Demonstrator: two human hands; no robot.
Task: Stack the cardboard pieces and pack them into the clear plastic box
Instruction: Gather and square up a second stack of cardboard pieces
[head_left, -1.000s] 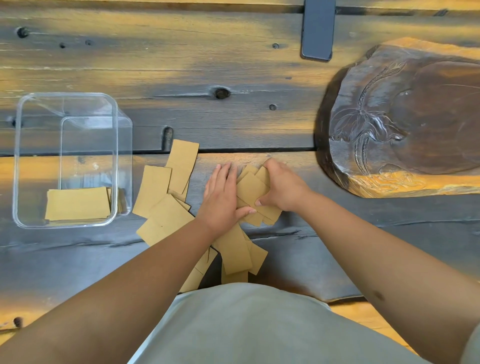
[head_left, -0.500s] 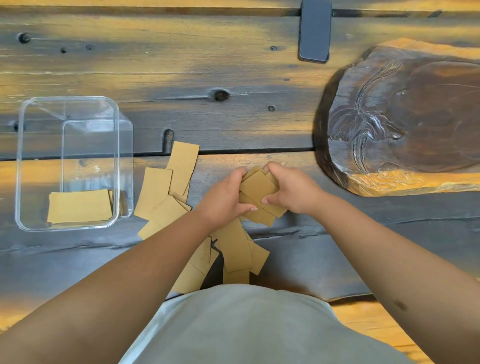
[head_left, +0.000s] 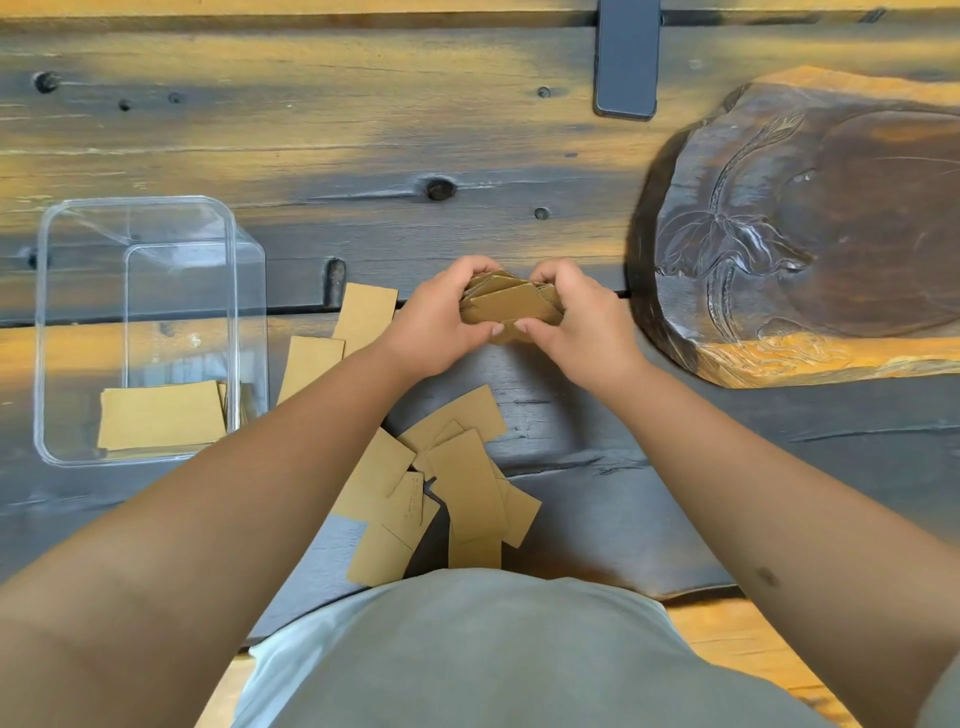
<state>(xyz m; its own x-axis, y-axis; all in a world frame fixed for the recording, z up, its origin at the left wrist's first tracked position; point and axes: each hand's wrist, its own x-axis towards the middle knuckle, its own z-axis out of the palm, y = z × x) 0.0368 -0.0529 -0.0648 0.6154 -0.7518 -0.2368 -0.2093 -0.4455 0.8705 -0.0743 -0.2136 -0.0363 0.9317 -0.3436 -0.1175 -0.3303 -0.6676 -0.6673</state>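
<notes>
A loose bundle of brown cardboard pieces (head_left: 511, 304) is lifted off the table, its corners still fanned out. My left hand (head_left: 441, 322) grips its left side and my right hand (head_left: 576, 325) grips its right side. Several more cardboard pieces (head_left: 462, 483) lie scattered on the table below my hands, and two others (head_left: 363, 317) lie beside the box. The clear plastic box (head_left: 140, 332) stands at the left with a flat stack of cardboard (head_left: 161, 413) in its near end.
A large carved dark wooden slab (head_left: 810, 234) lies at the right, close to my right hand. A dark phone (head_left: 626, 62) rests at the far edge of the plank table (head_left: 311, 130).
Both hands gathered cardboard pieces from the pile, lifted them off the table and moved them away from me. The bundle is now squeezed tighter between the hands.
</notes>
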